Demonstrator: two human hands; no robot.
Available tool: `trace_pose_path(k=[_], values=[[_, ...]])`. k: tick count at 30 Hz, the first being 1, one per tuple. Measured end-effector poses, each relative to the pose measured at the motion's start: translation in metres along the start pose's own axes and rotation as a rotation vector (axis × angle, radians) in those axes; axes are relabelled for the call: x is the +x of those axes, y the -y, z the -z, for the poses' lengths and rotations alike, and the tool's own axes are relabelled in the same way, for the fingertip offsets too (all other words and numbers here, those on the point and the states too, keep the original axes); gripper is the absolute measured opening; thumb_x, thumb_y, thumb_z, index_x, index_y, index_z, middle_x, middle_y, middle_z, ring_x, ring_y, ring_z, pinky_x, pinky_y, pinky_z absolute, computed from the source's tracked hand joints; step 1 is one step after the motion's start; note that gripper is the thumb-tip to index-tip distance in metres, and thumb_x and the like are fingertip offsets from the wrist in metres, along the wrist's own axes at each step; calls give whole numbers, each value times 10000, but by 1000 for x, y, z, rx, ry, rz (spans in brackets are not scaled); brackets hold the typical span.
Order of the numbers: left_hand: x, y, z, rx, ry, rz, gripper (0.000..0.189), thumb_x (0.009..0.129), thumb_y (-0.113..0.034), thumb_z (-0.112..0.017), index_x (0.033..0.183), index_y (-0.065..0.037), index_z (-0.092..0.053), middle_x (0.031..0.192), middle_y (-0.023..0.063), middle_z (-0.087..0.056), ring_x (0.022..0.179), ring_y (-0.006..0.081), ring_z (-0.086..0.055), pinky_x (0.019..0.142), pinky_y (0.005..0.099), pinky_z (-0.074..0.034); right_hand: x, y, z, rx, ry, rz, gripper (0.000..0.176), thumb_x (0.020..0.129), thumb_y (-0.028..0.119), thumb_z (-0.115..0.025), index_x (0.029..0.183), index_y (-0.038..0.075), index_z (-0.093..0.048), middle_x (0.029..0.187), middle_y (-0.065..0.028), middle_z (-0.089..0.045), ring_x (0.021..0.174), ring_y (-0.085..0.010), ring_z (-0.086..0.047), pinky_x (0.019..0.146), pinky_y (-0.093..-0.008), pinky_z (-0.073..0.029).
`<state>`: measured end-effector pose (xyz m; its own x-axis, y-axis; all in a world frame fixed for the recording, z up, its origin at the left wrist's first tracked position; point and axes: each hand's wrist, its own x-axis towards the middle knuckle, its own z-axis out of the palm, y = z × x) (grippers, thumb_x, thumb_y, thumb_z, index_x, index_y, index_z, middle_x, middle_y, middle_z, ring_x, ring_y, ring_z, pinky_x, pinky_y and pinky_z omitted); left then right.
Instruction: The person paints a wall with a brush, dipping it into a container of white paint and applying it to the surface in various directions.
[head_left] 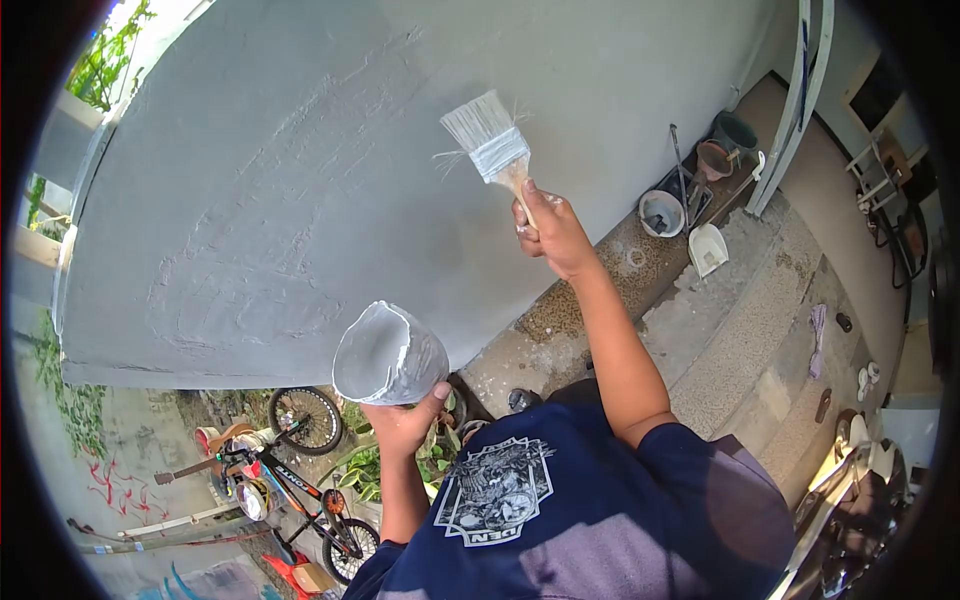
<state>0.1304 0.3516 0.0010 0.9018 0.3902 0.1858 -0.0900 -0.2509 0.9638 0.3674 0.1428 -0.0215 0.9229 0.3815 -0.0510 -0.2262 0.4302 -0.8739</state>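
Observation:
My right hand (pixel 550 228) is closed round the wooden handle of a wide paint brush (pixel 497 148). The brush's pale, splayed bristles point up and to the left in front of a grey wall (pixel 400 180); whether they touch it I cannot tell. Lower down on the left, my left hand (pixel 405 422) grips a grey-coated bowl (pixel 420 355) from below. The bowl has an uneven rim and is tilted so that its grey inside shows. Rough, textured streaks mark the left part of the wall.
A bicycle (pixel 300 480) and green plants (pixel 362 470) are at lower left. Along the wall's foot at right stand a white bucket (pixel 662 213), a dark bucket (pixel 735 132) and a white dustpan (pixel 708 251). Metal ladder-like rails (pixel 795 110) rise at upper right.

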Motion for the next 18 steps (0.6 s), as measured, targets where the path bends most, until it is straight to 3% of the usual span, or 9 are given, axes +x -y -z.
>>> trace_pose_path(k=[3,6,8,10,14,18], values=[[4,6,10,28,14,-77,785,708,-288,-902,1293,85,-536,1168,163,-656,1057,257,-650,984,393,-494,22,-43,5,-108,-9,-105,526,1026,545,-511,737,105,-503,575,44,-396,431,-46,-285,403,-244,-229],[-2,7,18,30,11,-58,788,703,-283,-903,1293,87,-534,1172,166,-655,1069,258,-650,989,393,-492,32,-154,42,-220,-128,-275,548,1009,563,-515,740,86,-522,566,18,-454,410,-81,-365,389,-269,-285],[-3,8,24,12,-7,-47,792,701,-282,-902,1297,85,-531,1190,165,-649,1079,257,-645,993,395,-489,15,-220,65,-377,-320,-310,563,999,577,-530,734,80,-519,540,30,-410,387,-96,-339,374,-284,-251],[-7,5,29,15,-49,-48,787,700,-281,-903,1293,82,-535,1191,163,-648,1077,256,-645,993,395,-489,-10,-256,89,-374,-374,-648,547,996,554,-545,763,59,-551,543,14,-444,392,-113,-361,377,-301,-278],[-8,8,47,6,-69,-36,870,656,-210,-923,1355,38,-468,1249,150,-597,1127,263,-611,1007,411,-480,-14,-251,83,-309,-371,-707,528,1000,528,-558,790,43,-575,558,2,-468,407,-111,-379,388,-301,-292],[-9,5,45,-29,-102,26,878,658,-222,-924,1355,44,-462,1246,147,-599,1109,262,-621,981,409,-503,6,-126,22,-449,-314,-284,492,1027,478,-547,759,66,-552,580,22,-447,429,-79,-333,405,-270,-269]])
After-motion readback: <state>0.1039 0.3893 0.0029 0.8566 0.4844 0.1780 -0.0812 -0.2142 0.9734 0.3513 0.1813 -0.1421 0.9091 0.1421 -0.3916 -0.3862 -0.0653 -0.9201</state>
